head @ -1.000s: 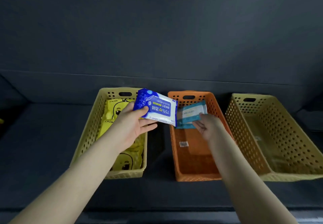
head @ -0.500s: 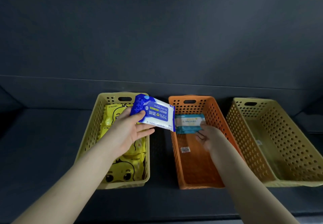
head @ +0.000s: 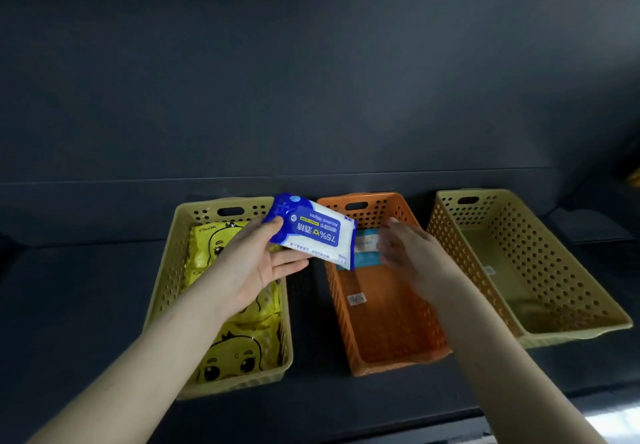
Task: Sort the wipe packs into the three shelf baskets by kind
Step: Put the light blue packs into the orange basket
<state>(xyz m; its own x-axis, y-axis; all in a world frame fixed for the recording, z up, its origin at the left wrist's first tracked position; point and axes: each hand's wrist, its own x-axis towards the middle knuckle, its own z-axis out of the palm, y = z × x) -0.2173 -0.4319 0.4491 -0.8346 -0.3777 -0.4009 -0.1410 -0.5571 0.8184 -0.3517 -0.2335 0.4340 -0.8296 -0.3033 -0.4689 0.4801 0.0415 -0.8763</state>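
My left hand (head: 254, 263) grips a blue and white alcohol wipe pack (head: 313, 232), held in the air between the left yellow basket (head: 166, 291) and the orange basket (head: 398, 308). A teal and white wipe pack (head: 367, 249) lies at the far end of the orange basket, partly hidden by the blue pack. My right hand (head: 412, 256) hovers over the orange basket just right of the teal pack, fingers apart and blurred, holding nothing. Several yellow duck-print wipe packs (head: 239, 353) fill the left basket.
A second yellow basket (head: 561, 270) stands at the right with nothing visible inside but a small label. All three baskets sit side by side on a dark shelf (head: 69, 305) with a dark back wall. A small white label (head: 356, 299) lies on the orange basket's floor.
My right hand has let go of the teal pack, which now lies in the orange basket. My left hand with the blue pack has shifted slightly right, toward the orange basket.
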